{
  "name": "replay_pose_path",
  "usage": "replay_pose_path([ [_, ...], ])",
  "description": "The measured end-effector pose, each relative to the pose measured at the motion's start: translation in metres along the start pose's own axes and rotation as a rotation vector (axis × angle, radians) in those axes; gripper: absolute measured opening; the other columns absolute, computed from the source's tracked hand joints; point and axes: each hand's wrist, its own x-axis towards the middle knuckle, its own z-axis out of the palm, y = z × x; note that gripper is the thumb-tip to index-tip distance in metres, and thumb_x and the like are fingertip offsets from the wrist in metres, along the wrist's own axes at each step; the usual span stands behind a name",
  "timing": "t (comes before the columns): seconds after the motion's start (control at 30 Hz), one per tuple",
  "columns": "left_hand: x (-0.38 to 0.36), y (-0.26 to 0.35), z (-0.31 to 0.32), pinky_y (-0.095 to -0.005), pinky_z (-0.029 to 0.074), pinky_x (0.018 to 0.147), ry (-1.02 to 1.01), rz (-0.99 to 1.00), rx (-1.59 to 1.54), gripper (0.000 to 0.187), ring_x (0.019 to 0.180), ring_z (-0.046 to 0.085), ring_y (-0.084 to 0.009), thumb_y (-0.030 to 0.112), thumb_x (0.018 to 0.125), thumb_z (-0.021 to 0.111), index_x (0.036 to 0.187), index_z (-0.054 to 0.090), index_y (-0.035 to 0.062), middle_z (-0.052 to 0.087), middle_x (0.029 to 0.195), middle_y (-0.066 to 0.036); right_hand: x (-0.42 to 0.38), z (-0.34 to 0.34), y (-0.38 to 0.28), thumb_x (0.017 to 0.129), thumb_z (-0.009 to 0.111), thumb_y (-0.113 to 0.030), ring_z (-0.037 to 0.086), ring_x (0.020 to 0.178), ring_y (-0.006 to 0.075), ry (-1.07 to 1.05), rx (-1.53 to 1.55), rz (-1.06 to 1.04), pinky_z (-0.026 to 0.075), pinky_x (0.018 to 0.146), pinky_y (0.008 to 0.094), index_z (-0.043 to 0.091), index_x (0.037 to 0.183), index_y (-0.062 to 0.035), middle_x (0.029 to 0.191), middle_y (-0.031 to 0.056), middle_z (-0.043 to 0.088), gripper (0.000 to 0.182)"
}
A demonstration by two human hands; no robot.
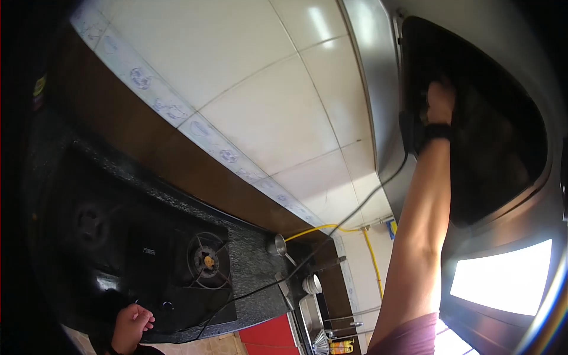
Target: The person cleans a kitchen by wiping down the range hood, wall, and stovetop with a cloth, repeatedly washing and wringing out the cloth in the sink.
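My right hand [441,103], with a black band at the wrist, reaches up into the dark opening of the range hood [491,160]. Its fingers look curled, but shadow and blur hide what they hold, if anything. Just left of that wrist, a black box-shaped part [409,133] sits at the hood's edge, and a black cable [361,204] runs down from it. Low on the left, my left hand [133,325] is closed beside the front of the black gas stove [157,284], near a knob [168,306]. I see nothing in its fingers.
A burner [208,261] with a metal pot stand is on the stove. On the counter are a small metal pot [276,244] and stacked bowls [312,284]. Beyond lie a sink [310,313] and a yellow bottle [341,346]. A yellow hose [373,254] runs along the tiled wall [266,106]. The cable crosses the counter.
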Motion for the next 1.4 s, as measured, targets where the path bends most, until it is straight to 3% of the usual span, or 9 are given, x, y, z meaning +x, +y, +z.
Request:
replay_pose_path([
  [0.2,0.023,0.016,0.022,-0.0228,0.045,0.055,-0.042,0.074,0.015,0.012,0.06,0.057,-0.0124,0.01,0.083,0.05,0.077,0.054,0.0015,0.06,0.072,-0.008,-0.017,0.0,-0.005,0.073,0.042,-0.002,0.057,0.072,0.0154,-0.019,0.064,-0.12,0.045,0.067,0.0284,0.048,0.121,-0.0048,0.093,0.0092,0.06,0.048],
  [0.3,0.033,0.04,0.036,-0.0216,0.044,0.058,-0.078,0.169,0.001,0.011,0.062,0.055,-0.0105,0.01,0.084,0.051,0.077,0.054,0.0014,0.06,0.074,-0.007,-0.016,-0.014,0.014,0.083,0.037,-0.007,0.059,0.08,0.0269,-0.173,-0.03,0.112,0.049,0.068,0.0296,0.042,0.127,-0.0121,0.101,0.0141,0.059,0.044],
  [0.37,0.038,0.051,0.035,-0.0217,0.044,0.058,-0.092,0.189,-0.008,0.011,0.062,0.055,-0.0106,0.01,0.084,0.051,0.077,0.054,0.0015,0.06,0.074,-0.007,0.006,-0.011,0.079,0.077,0.047,-0.006,0.059,0.091,0.0307,0.049,-0.477,-0.599,0.046,0.075,0.0305,0.046,0.12,-0.0071,0.105,0.0209,0.057,0.043],
  [0.5,0.031,0.054,0.03,-0.0219,0.044,0.059,-0.081,0.215,-0.039,0.011,0.062,0.055,-0.0106,0.011,0.085,0.051,0.078,0.054,0.0025,0.06,0.074,-0.007,-0.038,-0.009,0.108,0.069,0.053,-0.001,0.049,0.108,0.031,-0.194,-0.512,-0.054,0.039,0.092,0.0338,0.058,0.109,-0.0114,0.109,0.0177,0.056,0.042],
  [0.87,0.029,0.075,0.039,-0.0219,0.044,0.059,-0.187,0.362,-0.019,0.011,0.065,0.055,-0.0097,0.011,0.083,0.053,0.079,0.056,0.0014,0.059,0.072,-0.004,-0.146,-0.026,-0.011,0.069,0.033,0.011,0.051,0.104,0.0235,0.277,0.935,0.034,0.04,0.091,0.0313,0.042,0.123,0.0016,0.117,0.0118,0.05,0.056],
  [1.1,0.0,0.145,0.061,-0.0245,0.044,0.075,-0.349,0.687,-0.016,0.035,0.09,0.054,-0.0125,0.017,0.087,0.052,0.117,0.041,0.0023,0.052,0.106,-0.012,-0.244,-0.023,-0.079,0.078,0.04,-0.008,0.046,0.11,0.034,-0.203,1.982,0.791,0.036,0.097,0.0473,0.045,0.115,0.004,0.116,0.0236,0.047,0.039],
  [1.2,-0.007,0.166,0.065,-0.0335,0.042,0.085,-0.472,0.648,-0.255,0.058,0.108,0.047,-0.0241,0.037,0.09,0.043,0.135,0.02,0.0082,0.038,0.123,-0.017,-0.297,-0.011,-0.115,0.085,0.044,-0.03,0.05,0.104,0.0322,-0.325,1.947,0.759,0.041,0.092,0.0469,0.05,0.112,-0.0016,0.113,0.0183,0.051,0.039],
  [1.27,-0.009,0.176,0.068,-0.0388,0.041,0.087,-0.586,0.563,-0.457,0.075,0.113,0.043,-0.0274,0.05,0.087,0.043,0.136,0.008,0.0045,0.028,0.132,-0.021,-0.326,-0.01,-0.159,0.085,0.046,-0.042,0.051,0.102,0.0302,-0.17,1.357,0.644,0.042,0.089,0.0458,0.051,0.111,-0.0073,0.112,0.0132,0.053,0.043],
  [1.4,-0.011,0.18,0.073,-0.041,0.042,0.086,-0.832,0.547,-0.833,0.083,0.112,0.044,-0.0237,0.057,0.083,0.043,0.137,0.005,0.0072,0.031,0.131,-0.013,-0.348,-0.001,-0.163,0.086,0.046,-0.032,0.051,0.102,0.0271,-0.259,1.659,0.686,0.043,0.086,0.0449,0.054,0.096,-0.0163,0.108,0.0073,0.054,0.02],
])
